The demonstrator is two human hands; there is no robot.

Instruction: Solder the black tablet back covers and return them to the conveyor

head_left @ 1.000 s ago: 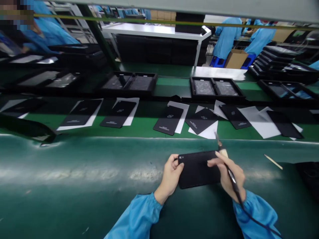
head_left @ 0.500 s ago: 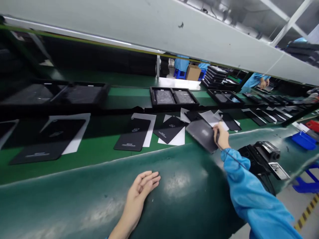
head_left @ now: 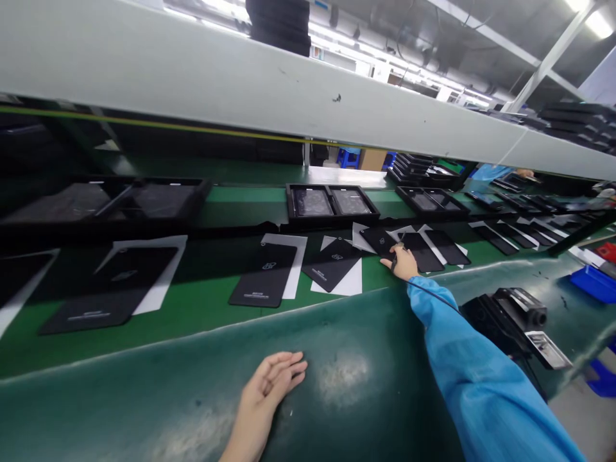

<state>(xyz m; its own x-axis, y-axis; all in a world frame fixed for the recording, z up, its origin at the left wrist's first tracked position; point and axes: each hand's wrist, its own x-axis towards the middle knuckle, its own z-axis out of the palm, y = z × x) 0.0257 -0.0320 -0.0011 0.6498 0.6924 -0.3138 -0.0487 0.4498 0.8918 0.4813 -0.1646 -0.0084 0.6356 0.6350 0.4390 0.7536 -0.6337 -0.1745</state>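
My right hand (head_left: 403, 262) is closed round a slim black pen-like tool (head_left: 394, 260) with a thin cord trailing along the blue sleeve. It hovers over or touches the lower right corner of a black panel with a logo (head_left: 380, 240); contact cannot be made out. Beside it, a plain dark panel (head_left: 424, 252) lies on a white sheet (head_left: 402, 231). My left hand (head_left: 276, 378) rests on the green bench (head_left: 346, 398), palm inward, fingers stretched and slightly curled, holding nothing. Ahead of it lie black panels (head_left: 265, 274) (head_left: 332, 263) on white sheets.
Black two-compartment trays (head_left: 332, 204) line the far side of the green belt (head_left: 192, 321). A white beam (head_left: 269, 83) crosses overhead. To the right are a black device (head_left: 514, 314) and a blue bin (head_left: 594, 283). A co-worker's sleeve (head_left: 491, 172) shows farther back.
The dark panel, tilted up at my right hand earlier, now lies flat on a white sheet. My right hand has moved left to the neighbouring panel. The view has tipped upward.
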